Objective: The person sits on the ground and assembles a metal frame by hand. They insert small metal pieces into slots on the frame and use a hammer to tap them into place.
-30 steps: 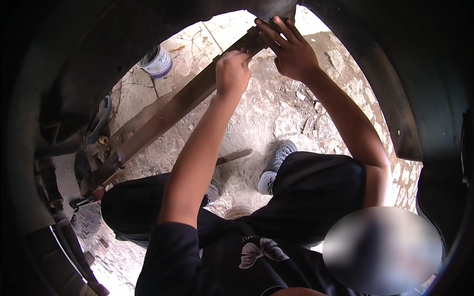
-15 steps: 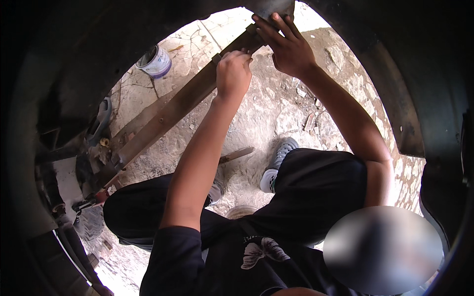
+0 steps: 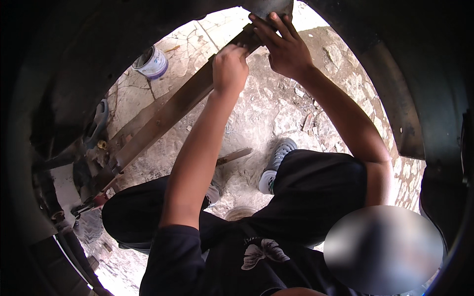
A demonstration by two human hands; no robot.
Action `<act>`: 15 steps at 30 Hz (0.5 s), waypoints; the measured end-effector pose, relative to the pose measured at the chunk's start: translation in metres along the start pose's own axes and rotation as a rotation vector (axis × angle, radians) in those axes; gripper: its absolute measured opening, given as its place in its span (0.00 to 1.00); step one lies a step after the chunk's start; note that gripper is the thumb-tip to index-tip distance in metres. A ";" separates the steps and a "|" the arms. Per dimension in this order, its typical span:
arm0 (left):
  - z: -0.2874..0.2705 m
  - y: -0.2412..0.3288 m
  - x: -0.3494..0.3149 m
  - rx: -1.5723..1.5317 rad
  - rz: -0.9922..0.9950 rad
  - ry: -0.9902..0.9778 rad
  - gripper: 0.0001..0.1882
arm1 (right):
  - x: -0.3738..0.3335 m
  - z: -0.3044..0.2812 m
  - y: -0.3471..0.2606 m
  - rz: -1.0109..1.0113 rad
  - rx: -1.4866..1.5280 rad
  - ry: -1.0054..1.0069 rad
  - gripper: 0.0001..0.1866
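Head view puts your left hand (image 3: 229,66) clenched round the upper end of the long rusty bar (image 3: 168,116), and your right hand (image 3: 284,47) gripping the same end higher up, fingers spread over it. That bar slants down toward the clutter at lower left. Judge it stiff, heavy and rough, probably steel; hold it near both ends.

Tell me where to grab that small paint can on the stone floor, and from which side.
Take the paint can by its open rim or around its side wall, coming from above. It seems to stand upright with its mouth open and bare paving around it, apart from the long rusty beam, so a top-down grip probably meets nothing.
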State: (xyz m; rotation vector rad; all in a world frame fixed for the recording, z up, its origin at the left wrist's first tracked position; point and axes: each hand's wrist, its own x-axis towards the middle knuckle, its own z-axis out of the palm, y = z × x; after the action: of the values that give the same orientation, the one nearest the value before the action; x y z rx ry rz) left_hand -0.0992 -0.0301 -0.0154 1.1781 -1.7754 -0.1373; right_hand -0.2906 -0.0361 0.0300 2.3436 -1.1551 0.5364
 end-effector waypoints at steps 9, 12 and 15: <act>-0.010 -0.011 0.008 -0.038 0.005 -0.064 0.07 | 0.000 -0.004 0.001 0.004 0.041 0.010 0.38; -0.008 -0.010 -0.001 -0.038 0.015 -0.034 0.07 | -0.001 -0.001 0.002 0.011 0.012 0.021 0.38; -0.003 -0.019 0.021 0.023 -0.051 -0.026 0.07 | 0.004 0.001 -0.004 0.028 0.026 0.005 0.38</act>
State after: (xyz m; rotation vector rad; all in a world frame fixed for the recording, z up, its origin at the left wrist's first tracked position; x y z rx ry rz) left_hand -0.0857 -0.0547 -0.0104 1.2440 -1.7749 -0.1631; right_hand -0.2852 -0.0373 0.0301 2.3498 -1.1870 0.5696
